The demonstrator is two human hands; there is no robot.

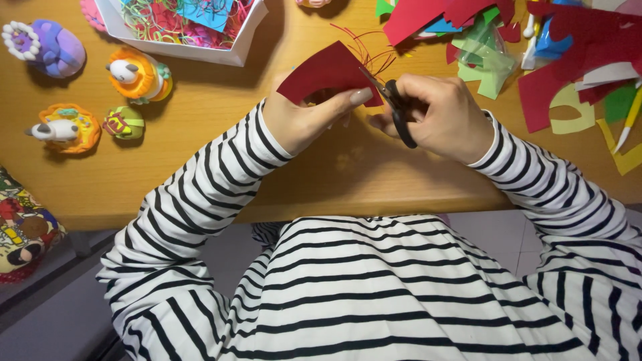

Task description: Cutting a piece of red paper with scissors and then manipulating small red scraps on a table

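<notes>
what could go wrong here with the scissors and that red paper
1. The left hand pinches the red paper with its thumb right beside the scissors in the right hand; a slip could nick it.
2. The paper is held in the air by one edge, so it may bend and the cut could wander or tear.
3. Thin red strips curl off at the blades and might snag there.

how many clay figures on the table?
4, all at the left: purple figure at the far edge, orange-and-white figure beside it, orange figure nearer, small green figure next to that. More may lie off-frame.
</notes>
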